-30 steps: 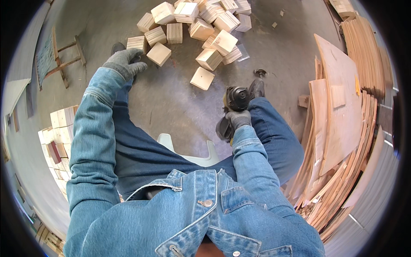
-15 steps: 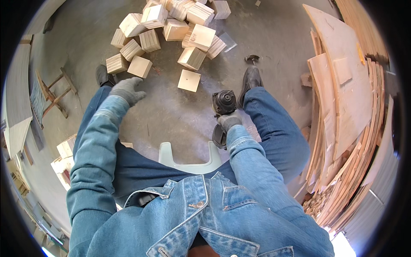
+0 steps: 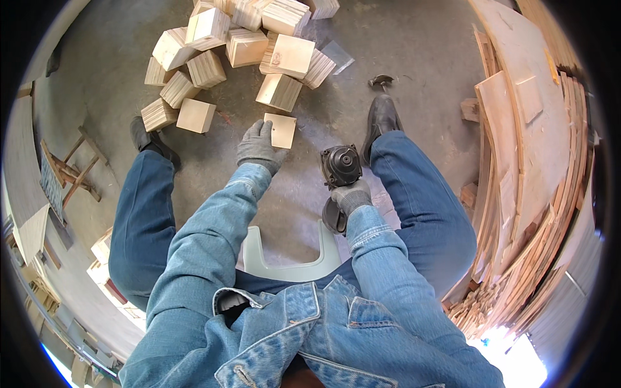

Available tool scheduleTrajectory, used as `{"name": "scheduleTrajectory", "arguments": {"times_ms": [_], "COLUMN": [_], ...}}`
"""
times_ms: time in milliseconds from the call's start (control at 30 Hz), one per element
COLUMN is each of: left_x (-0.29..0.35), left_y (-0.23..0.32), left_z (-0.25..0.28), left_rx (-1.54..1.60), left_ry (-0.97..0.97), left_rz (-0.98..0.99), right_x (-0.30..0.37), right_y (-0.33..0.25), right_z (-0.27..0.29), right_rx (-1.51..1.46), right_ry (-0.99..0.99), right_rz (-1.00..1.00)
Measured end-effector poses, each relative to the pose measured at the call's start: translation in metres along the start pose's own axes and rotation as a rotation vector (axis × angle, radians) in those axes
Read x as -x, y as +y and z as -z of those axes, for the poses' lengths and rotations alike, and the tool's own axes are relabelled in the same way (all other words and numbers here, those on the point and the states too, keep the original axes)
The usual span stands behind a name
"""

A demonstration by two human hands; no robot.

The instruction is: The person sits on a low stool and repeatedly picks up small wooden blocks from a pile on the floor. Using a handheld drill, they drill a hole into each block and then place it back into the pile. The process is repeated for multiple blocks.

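My left hand, in a grey glove, reaches to a pale square wooden block on the concrete floor. Its fingers are stretched out along the block's left edge, with the thumb apart near the lower corner; whether they touch it I cannot tell. My right hand, also gloved, is closed round the grip of a black power tool that looks like a nail gun. The tool's round cap points up, between my knees. Just beyond the nearest block lies another layered plywood block.
A heap of plywood blocks spreads ahead. A hammer lies past my right shoe. Wooden sheets and strips lean at the right. A pale green stool is under me. A wooden frame stands at left.
My left hand has moved right, from beside my left knee to the nearest block. The right hand still holds the nail gun in nearly the same place. The view has shifted slightly.
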State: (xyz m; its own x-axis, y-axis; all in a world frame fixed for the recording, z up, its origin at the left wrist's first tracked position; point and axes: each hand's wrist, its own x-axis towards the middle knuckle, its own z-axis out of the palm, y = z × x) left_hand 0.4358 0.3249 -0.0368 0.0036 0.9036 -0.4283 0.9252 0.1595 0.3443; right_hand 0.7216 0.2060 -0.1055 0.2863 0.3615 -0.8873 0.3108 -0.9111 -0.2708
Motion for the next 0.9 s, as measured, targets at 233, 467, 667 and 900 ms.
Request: {"name": "scheduleTrajectory", "arguments": {"times_ms": [233, 467, 667, 900], "left_x": [-0.019, -0.022, -0.034, -0.019], "left_y": [0.024, -0.003, -0.046, -0.041], "left_z": [-0.008, -0.049, -0.021, -0.014], "left_rx": [0.017, -0.112, -0.075, -0.035], "left_ry": [-0.134, -0.032, -0.155, 0.023], "left_rz": [0.276, 0.18, 0.373, 0.203], "right_x": [0.078, 0.079, 0.027, 0.063], "right_y": [-0.073, -0.078, -0.018, -0.061], "right_z": [0.008, 0.008, 0.0, 0.006], "right_rx": [0.344, 0.487, 0.357, 0.538], "right_ry": [-0.005, -0.005, -0.013, -0.005], "right_rz": [-0.054, -0.102, 0.006, -0.005]}}
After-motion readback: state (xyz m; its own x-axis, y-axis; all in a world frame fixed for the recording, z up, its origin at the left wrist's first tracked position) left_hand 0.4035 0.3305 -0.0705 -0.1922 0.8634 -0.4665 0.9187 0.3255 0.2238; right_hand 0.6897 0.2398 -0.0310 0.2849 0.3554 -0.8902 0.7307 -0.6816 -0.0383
